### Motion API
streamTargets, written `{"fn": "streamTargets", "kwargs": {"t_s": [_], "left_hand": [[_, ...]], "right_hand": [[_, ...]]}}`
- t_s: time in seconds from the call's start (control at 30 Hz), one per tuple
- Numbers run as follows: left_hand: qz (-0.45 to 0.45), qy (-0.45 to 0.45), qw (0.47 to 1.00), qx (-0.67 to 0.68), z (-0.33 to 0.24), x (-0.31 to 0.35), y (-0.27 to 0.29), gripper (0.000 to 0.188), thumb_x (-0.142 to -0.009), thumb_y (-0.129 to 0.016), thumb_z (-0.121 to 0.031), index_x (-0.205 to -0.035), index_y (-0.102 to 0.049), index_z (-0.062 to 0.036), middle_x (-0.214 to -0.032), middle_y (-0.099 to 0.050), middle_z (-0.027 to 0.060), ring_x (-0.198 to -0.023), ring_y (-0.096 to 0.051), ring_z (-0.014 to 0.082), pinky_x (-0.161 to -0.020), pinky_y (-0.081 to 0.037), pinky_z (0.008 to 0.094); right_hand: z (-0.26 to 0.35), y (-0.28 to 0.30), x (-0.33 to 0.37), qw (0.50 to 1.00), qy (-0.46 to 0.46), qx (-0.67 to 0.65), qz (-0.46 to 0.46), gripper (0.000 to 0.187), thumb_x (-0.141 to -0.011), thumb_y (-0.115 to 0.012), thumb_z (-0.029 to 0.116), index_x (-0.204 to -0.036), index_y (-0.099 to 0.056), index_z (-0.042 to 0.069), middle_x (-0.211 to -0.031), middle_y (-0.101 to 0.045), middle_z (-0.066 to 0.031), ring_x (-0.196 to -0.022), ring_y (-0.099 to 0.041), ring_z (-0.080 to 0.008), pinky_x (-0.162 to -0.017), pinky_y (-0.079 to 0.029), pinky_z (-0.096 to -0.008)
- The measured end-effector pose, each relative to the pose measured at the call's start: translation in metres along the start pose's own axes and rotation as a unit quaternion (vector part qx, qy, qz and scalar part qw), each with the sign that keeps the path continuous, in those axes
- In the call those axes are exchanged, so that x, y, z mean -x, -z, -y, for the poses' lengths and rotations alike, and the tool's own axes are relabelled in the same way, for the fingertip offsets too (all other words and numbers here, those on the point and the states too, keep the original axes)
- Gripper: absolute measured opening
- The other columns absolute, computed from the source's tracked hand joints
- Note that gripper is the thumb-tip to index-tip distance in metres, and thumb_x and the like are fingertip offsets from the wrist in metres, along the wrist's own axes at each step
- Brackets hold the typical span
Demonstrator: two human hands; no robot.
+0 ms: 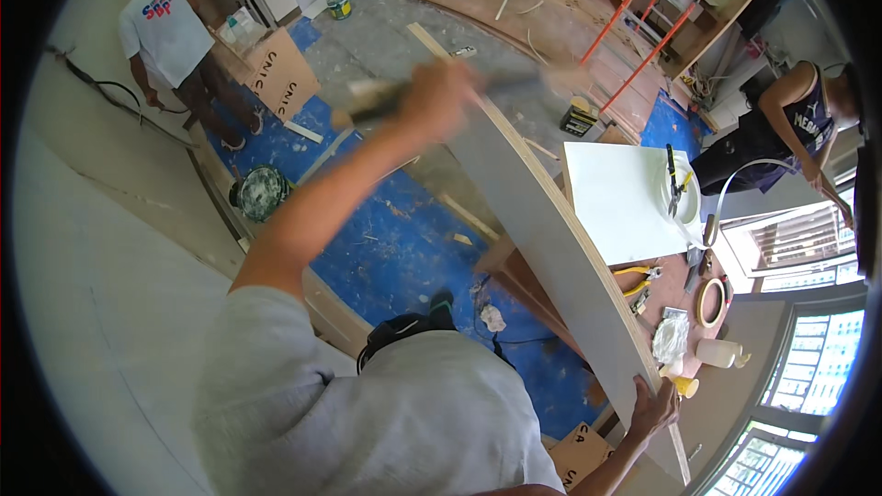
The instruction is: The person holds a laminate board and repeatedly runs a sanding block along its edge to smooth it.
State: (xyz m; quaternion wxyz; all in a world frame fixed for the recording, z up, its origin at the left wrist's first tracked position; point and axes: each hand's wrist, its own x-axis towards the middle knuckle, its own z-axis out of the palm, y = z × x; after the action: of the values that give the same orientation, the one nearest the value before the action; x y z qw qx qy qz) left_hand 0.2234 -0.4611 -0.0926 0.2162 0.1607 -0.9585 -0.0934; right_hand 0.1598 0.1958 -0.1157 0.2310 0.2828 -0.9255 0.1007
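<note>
A long, narrow panel [560, 262] with a grey face and a bare plywood edge slants from the upper middle to the lower right. At its far end my left hand [436, 101], smeared by motion, is closed around a long dark tool [381, 108] with a light brown end. That tool lies across the panel's edge; blur hides its exact kind and whether it touches the edge. My right hand [652, 407] grips the panel's near end, fingers bent over the edge.
Right of the panel, a brown worktop [657, 298] bears a white board [620, 207], yellow-handled pliers [636, 277], a tape roll [710, 302] and a pale bottle [719, 353]. Two people [170, 32] work nearby. An orange ladder [634, 18], a bucket [264, 193] and blue floor sheeting [367, 257] surround me.
</note>
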Motion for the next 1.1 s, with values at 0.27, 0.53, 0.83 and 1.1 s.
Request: {"fn": "streamTargets", "kwargs": {"t_s": [0.27, 0.53, 0.83, 1.1], "left_hand": [[-0.057, 0.132, 0.989, -0.023, 0.046, -0.033, -0.024, 0.022, -0.09, -0.072, -0.022, -0.11, -0.08, -0.0161, -0.111, -0.07, 0.0129, -0.103, -0.067, 0.0379, -0.087, -0.052, 0.0508], [-0.091, 0.088, 0.988, -0.086, 0.09, -0.042, -0.004, 0.029, -0.091, -0.071, -0.023, -0.119, -0.078, -0.0175, -0.115, -0.07, 0.0138, -0.111, -0.065, 0.0363, -0.094, -0.051, 0.0518], [-0.059, 0.104, 0.989, -0.084, 0.022, 0.0, -0.035, 0.023, -0.092, -0.07, -0.024, -0.112, -0.076, -0.0157, -0.117, -0.068, 0.0129, -0.109, -0.063, 0.0402, -0.095, -0.047, 0.0583], [-0.083, 0.223, 0.967, -0.094, 0.146, -0.05, 0.004, 0.03, -0.09, -0.074, -0.026, -0.118, -0.078, -0.0152, -0.121, -0.068, 0.0144, -0.106, -0.067, 0.0389, -0.086, -0.053, 0.0517]], "right_hand": [[0.003, 0.002, 0.003, 1.0, -0.006, 0.006, 0.0, 0.065, -0.079, -0.078, 0.064, -0.09, -0.064, 0.001, -0.071, -0.059, -0.014, -0.066, -0.059, -0.0367, -0.064, -0.046, -0.0458], [0.001, 0.002, 0.001, 1.0, 0.004, 0.012, -0.004, 0.066, -0.078, -0.077, 0.065, -0.09, -0.063, 0.001, -0.072, -0.058, -0.0144, -0.067, -0.06, -0.0372, -0.064, -0.045, -0.0467], [-0.004, -0.005, 0.014, 1.0, -0.009, 0.026, 0.014, 0.068, -0.08, -0.074, 0.068, -0.089, -0.062, 0.001, -0.071, -0.057, -0.0137, -0.068, -0.06, -0.0372, -0.063, -0.045, -0.0475], [0.004, 0.001, -0.006, 0.999, 0.024, 0.024, -0.005, 0.067, -0.083, -0.073, 0.067, -0.089, -0.063, 0.001, -0.07, -0.057, -0.015, -0.065, -0.059, -0.0391, -0.061, -0.046, -0.0475]]}}
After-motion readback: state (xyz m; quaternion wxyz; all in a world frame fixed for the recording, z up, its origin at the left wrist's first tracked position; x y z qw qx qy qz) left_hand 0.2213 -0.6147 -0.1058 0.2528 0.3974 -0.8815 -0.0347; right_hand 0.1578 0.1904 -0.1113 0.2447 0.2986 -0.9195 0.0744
